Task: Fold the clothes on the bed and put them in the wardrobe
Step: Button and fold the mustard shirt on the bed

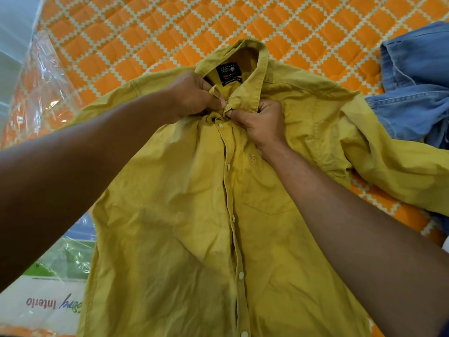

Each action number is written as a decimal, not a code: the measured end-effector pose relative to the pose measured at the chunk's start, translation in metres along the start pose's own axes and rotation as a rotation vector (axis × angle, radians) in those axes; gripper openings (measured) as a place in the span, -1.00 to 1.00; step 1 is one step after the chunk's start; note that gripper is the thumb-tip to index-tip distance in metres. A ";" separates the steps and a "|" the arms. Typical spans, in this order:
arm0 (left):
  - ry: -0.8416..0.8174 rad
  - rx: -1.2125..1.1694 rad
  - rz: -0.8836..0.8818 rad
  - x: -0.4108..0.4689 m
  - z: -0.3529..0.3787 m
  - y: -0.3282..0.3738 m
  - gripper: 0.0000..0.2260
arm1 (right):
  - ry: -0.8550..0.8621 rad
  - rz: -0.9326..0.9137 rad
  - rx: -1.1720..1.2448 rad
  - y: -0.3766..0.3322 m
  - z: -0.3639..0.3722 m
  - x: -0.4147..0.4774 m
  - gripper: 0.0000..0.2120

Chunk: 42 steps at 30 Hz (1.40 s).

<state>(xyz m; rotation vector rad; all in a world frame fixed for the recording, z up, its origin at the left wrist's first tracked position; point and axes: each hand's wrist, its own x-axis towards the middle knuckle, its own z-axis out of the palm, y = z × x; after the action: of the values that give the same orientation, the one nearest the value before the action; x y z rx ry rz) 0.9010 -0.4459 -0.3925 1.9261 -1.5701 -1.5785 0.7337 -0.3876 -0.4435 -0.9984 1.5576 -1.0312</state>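
Note:
A mustard-yellow button-up shirt lies front side up on the orange checked mattress, collar pointing away from me. Its placket is closed down the middle with white buttons. My left hand pinches the left collar edge at the neck. My right hand pinches the right collar edge just beside it, thumbs nearly meeting at the top button. A dark brand label shows inside the collar. One sleeve spreads off to the right.
A blue denim garment lies crumpled at the right edge of the bed, partly under the yellow sleeve. Clear plastic wrap covers the mattress's left side, and printed packaging shows at lower left.

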 end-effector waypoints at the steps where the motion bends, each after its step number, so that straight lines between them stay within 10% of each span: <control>1: 0.000 -0.004 0.003 0.000 0.000 -0.001 -0.93 | 0.003 0.000 -0.001 0.001 0.000 0.000 -0.68; 19: 0.050 0.073 -0.021 0.003 0.006 0.004 -0.67 | 0.083 -0.088 -0.073 0.007 0.007 -0.004 -0.77; 33: 0.232 0.528 0.409 -0.023 0.027 -0.013 -0.80 | 0.075 -0.227 -0.096 0.012 0.012 -0.004 -0.62; 38: 0.342 0.398 0.336 -0.022 0.035 -0.013 -0.78 | 0.072 -0.294 -0.110 0.011 0.017 -0.003 -0.45; 42: 0.302 0.227 0.132 -0.019 0.033 -0.006 -0.75 | 0.118 -0.345 -0.136 0.017 0.017 -0.003 -0.68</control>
<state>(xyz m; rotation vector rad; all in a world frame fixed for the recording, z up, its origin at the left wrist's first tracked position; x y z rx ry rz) 0.8806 -0.4140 -0.3986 2.0088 -1.7598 -1.0385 0.7490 -0.3821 -0.4617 -1.3556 1.6013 -1.2511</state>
